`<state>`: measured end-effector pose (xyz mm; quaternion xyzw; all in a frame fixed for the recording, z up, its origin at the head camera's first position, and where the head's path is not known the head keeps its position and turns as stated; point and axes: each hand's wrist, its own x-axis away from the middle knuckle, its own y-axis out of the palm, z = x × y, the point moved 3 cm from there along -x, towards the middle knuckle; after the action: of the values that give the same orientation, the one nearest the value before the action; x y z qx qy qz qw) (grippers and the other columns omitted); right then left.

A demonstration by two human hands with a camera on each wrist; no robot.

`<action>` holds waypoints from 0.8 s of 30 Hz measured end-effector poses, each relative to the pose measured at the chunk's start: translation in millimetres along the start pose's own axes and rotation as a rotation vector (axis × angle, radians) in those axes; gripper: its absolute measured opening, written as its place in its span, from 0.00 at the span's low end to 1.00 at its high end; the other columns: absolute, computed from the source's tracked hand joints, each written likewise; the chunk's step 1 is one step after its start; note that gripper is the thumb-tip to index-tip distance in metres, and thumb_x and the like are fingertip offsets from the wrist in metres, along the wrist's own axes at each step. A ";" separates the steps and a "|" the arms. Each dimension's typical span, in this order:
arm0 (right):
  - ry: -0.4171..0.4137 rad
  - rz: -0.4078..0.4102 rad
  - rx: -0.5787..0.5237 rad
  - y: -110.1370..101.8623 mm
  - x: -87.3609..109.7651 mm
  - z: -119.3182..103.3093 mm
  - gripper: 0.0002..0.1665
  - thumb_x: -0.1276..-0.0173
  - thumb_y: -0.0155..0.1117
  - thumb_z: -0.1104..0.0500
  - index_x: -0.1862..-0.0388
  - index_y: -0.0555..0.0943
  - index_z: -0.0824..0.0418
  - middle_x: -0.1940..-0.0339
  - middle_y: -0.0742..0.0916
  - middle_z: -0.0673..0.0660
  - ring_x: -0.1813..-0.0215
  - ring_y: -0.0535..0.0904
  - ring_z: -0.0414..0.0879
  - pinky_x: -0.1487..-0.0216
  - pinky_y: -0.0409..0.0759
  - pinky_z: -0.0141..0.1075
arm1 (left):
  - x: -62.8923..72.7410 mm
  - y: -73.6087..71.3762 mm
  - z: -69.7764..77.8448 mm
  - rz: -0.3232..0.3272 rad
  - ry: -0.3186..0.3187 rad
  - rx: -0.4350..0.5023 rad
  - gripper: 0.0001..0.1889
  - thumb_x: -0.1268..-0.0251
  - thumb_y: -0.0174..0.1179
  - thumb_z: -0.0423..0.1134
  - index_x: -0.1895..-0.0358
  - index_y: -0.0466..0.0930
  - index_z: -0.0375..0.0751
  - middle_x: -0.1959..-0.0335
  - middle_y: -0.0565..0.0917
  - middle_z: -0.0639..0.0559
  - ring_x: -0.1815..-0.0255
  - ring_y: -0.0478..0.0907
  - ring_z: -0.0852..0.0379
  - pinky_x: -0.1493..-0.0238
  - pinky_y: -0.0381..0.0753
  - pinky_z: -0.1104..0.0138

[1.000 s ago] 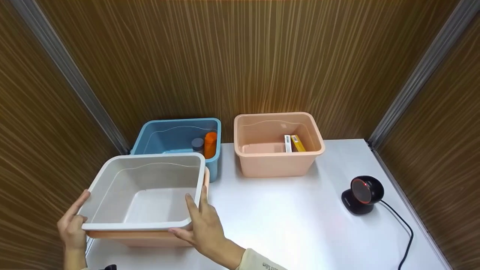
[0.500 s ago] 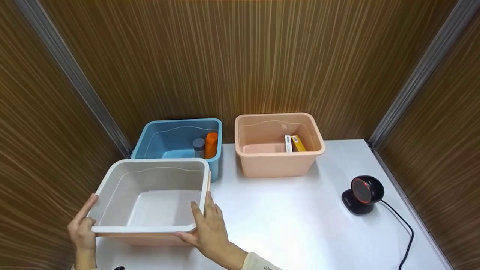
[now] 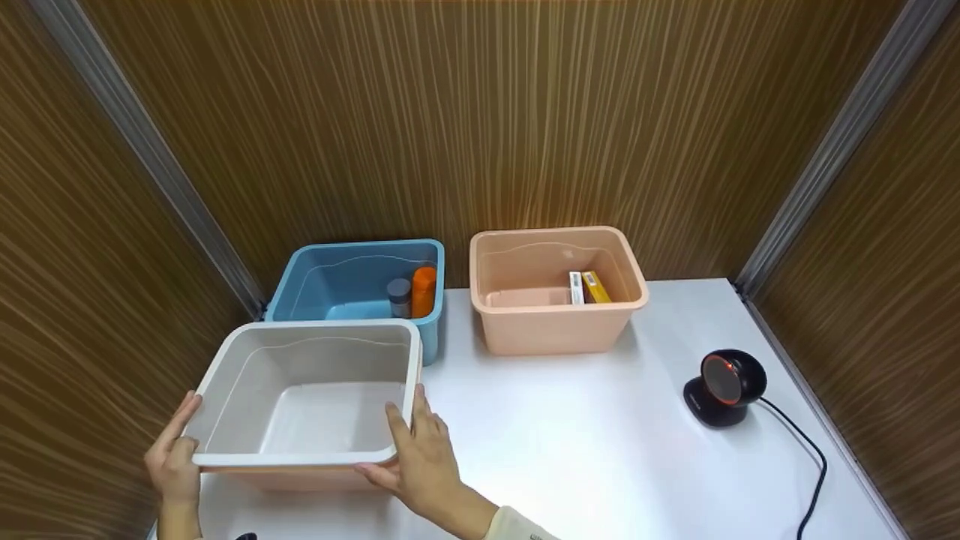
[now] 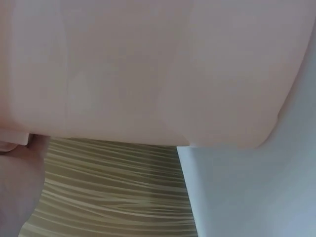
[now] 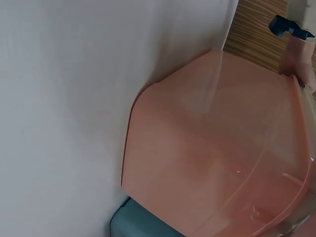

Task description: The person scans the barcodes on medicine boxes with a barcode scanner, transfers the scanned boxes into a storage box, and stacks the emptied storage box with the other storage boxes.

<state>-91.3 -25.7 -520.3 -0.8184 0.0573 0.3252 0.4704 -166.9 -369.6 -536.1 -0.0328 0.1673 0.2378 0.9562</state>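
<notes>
A white plastic bin [image 3: 330,416] sits nested in a pink bin [image 3: 300,478] at the table's front left. My left hand [image 3: 174,461] grips the stacked rims at the front left corner, fingers along the outer side. At the front right corner my right hand [image 3: 424,454] holds the rim, one finger over the white edge and the thumb along the front. Both wrist views are mostly filled by the pink bin's outer wall [image 4: 123,74], whose base appears to rest on the table [image 5: 64,123]. The inside of the white bin shows nothing in it.
Behind the stack stands a blue bin [image 3: 322,262] with an orange bottle [image 3: 424,292] and a grey-capped container [image 3: 400,298]. Another pink bin [image 3: 555,330] holds a white box [image 3: 577,288] and a yellow box [image 3: 596,287]. A black round-headed device [image 3: 724,386] with a cable stands right.
Both hands and the stacked bins have shifted right and slightly nearer. The white bin sits closer down on the pink rim, less of which shows.
</notes>
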 end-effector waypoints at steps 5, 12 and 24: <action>0.032 -0.159 -0.141 -10.0 2.1 11.8 0.50 0.34 0.64 0.31 0.24 0.66 0.60 0.26 0.60 0.81 0.33 0.71 0.70 0.43 0.76 0.57 | 10.0 -4.0 21.3 0.009 -0.082 -0.356 0.22 0.31 0.45 0.28 0.37 0.78 0.29 0.30 0.73 0.42 0.28 0.67 0.54 0.28 0.58 0.69; 0.046 -0.169 -0.151 -43.4 16.9 53.3 0.54 0.35 0.66 0.33 0.19 0.60 0.58 0.23 0.59 0.76 0.29 0.63 0.73 0.36 0.66 0.65 | 58.5 36.0 85.2 0.050 0.298 -0.455 0.19 0.37 0.56 0.24 0.43 0.81 0.28 0.36 0.77 0.34 0.30 0.68 0.57 0.30 0.59 0.71; 0.097 -0.126 0.041 -97.2 43.0 108.1 0.52 0.37 0.68 0.34 0.20 0.63 0.54 0.21 0.57 0.73 0.24 0.55 0.70 0.36 0.61 0.71 | 134.5 170.0 124.2 -0.320 0.760 -0.353 0.21 0.39 0.56 0.30 0.42 0.81 0.30 0.34 0.75 0.34 0.36 0.72 0.34 0.27 0.58 0.61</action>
<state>-70.5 124.2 -511.7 -0.8253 0.0350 0.2537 0.5033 -96.6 -141.8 -461.4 -0.3059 0.4564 0.0826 0.8314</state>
